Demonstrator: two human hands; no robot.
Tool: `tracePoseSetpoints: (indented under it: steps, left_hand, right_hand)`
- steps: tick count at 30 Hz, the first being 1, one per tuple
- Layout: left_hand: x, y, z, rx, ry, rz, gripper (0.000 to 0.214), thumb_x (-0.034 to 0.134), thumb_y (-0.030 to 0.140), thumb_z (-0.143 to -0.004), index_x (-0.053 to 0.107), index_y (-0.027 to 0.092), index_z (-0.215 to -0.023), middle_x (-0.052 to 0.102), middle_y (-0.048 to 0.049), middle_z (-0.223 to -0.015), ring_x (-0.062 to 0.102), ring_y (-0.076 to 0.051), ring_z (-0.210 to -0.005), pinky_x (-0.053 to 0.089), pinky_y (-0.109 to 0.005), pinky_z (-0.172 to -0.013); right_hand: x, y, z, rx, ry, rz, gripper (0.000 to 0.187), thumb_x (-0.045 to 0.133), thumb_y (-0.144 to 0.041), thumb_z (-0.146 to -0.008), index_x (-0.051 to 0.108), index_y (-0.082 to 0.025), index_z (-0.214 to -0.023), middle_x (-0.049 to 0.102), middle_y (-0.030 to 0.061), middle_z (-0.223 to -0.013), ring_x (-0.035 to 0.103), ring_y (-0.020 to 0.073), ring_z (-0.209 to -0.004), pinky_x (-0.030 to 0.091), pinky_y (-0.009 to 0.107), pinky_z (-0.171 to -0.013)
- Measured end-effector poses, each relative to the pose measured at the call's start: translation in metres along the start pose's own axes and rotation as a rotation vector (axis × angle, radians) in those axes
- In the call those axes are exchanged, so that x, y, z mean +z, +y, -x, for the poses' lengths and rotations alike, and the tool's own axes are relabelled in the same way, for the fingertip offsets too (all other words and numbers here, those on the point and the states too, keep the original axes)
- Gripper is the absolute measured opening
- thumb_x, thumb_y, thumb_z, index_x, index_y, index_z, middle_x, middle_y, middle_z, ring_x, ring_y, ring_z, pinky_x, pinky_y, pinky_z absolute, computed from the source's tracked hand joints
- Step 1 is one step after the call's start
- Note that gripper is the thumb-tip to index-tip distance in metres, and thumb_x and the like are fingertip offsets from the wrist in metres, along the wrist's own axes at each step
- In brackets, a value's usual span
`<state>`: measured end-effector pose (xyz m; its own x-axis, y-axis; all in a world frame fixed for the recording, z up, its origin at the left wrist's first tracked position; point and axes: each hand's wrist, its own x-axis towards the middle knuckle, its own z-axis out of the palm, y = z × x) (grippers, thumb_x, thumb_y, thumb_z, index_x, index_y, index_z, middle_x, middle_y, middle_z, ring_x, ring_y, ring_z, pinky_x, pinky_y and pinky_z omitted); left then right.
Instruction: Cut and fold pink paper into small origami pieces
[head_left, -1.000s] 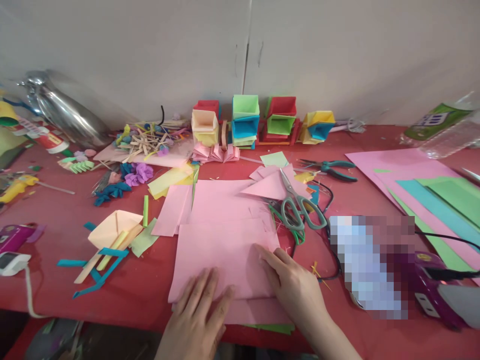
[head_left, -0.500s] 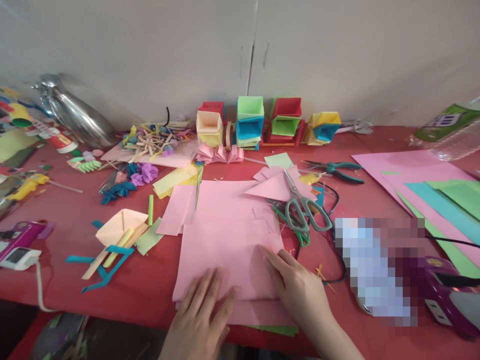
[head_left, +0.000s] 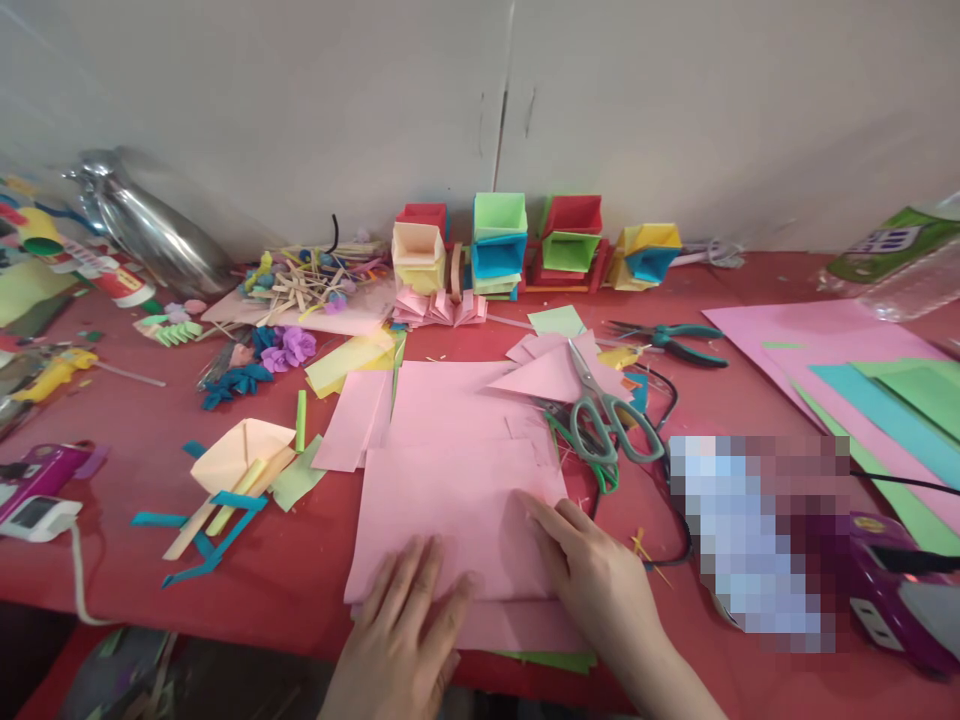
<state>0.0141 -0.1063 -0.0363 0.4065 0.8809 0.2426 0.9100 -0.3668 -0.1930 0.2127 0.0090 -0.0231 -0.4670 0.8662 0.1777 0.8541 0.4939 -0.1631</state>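
Gripped nothing with left hand, flat on sheet by its near edge, and rested right hand, hold unclear, on its right.

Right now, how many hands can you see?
2: the left hand on the near left of the pink paper, the right hand at its right side. No others show.

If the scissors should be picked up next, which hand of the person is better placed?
Probably the right hand: it is nearer to the scissors, and their handle end faces its side. The left hand is farther off, resting on the pink paper.
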Motion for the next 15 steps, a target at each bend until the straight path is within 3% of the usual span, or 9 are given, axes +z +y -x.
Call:
tracePoseSetpoints:
  steps: [9,15]
  left_hand:
    - [0.0025,-0.0006,0.0025,0.034,-0.023,-0.03,0.058,0.047,0.022,-0.082,0.033,0.023,-0.139,0.047,-0.0121,-0.135,0.044,-0.03,-0.122,0.041,-0.042,-0.092]
    - [0.0004,0.0,0.001,0.046,-0.032,-0.023,0.065,0.053,0.035,-0.081,0.029,0.025,-0.14,0.048,-0.0139,-0.133,0.044,-0.032,-0.122,0.039,-0.044,-0.092]
  right_hand:
    - [-0.0017,-0.0015,-0.0014,0.011,0.009,-0.015,0.033,0.037,-0.021,-0.088,0.064,-0.026,-0.108,0.062,0.0003,-0.071,0.058,0.0096,-0.049,0.028,0.02,-0.037]
    - [0.0,-0.0011,-0.0008,0.021,-0.008,0.001,0.032,0.038,-0.021,-0.088,0.063,-0.026,-0.108,0.063,-0.0005,-0.071,0.059,0.0103,-0.049,0.028,0.021,-0.037]
